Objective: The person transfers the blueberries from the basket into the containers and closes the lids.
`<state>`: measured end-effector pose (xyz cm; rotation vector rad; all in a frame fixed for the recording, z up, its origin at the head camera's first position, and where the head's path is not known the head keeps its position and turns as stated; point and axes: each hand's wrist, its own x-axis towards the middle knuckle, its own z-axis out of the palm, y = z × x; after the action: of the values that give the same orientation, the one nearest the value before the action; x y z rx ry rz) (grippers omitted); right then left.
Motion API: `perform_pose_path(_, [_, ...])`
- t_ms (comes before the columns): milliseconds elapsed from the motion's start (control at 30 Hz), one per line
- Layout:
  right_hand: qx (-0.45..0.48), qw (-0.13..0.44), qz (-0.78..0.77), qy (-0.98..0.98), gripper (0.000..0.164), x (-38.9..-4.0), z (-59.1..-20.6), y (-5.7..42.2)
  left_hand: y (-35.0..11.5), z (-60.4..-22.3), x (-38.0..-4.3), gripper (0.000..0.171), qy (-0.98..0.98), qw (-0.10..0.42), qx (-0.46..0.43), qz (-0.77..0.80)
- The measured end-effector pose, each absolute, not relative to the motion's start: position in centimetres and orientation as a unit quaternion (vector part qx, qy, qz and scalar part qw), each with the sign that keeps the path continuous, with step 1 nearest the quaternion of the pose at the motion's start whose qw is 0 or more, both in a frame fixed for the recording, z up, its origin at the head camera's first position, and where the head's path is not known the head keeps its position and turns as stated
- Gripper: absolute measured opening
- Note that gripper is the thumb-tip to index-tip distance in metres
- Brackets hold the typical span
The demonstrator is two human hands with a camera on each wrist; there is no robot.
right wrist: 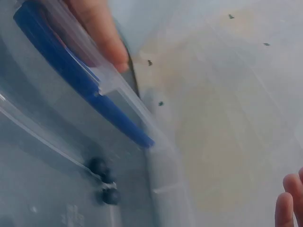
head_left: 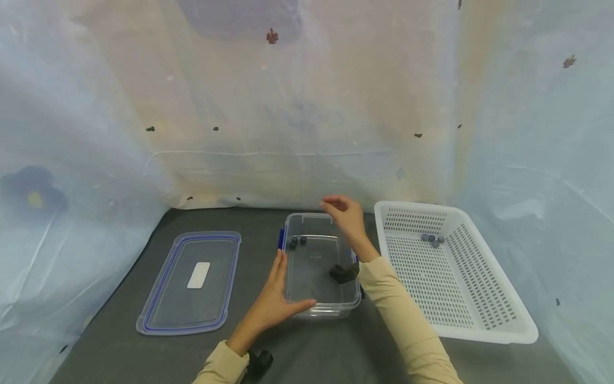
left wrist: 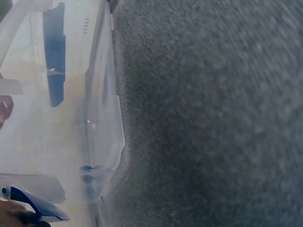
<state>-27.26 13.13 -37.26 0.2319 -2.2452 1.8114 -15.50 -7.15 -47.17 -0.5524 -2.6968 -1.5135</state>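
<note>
A clear plastic container (head_left: 312,277) with blue side latches stands in the middle of the table. Three small dark blue balls, like blueberries (head_left: 303,240), lie near its far left corner. My left hand (head_left: 272,303) rests against the container's near left corner, fingers straight along the left side and thumb by the near rim. In the right wrist view, a left finger (right wrist: 102,35) shows outside the wall beside the blue latch (right wrist: 61,61). My right hand (head_left: 347,218) is over the far right part of the container, fingers loosely bent, with nothing visible in them.
A clear lid (head_left: 211,306) with a blue seal and white label lies on the left. To the right, a white perforated basket (head_left: 499,330) holds several blueberries (head_left: 435,244) near its far end. Plastic sheeting (head_left: 307,133) surrounds the dark table (head_left: 336,357).
</note>
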Motion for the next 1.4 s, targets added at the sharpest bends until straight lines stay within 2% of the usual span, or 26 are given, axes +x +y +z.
perform_pose_path(333, [0.094,0.159,0.638,-0.748,0.028,-27.3,-36.5,16.4,-7.4,-47.6,-16.3,0.115,-0.887,0.063,-0.211,-0.407])
perform_pose_path(733, [0.067,0.185,0.631,-0.751,0.030,-25.0,-34.1,19.9,-7.4,-47.7,-16.3,0.115,-0.879,0.035,-0.203,-0.430])
perform_pose_path(933, [0.065,0.206,0.621,-0.753,0.023,-23.6,-32.7,21.4,-7.3,-47.7,-16.3,0.115,-0.877,0.032,-0.201,-0.435])
perform_pose_path(1400, [-0.039,0.275,0.576,-0.769,0.028,-24.9,-35.8,28.7,-7.2,-47.6,-16.2,0.114,-0.875,0.029,-0.195,-0.442])
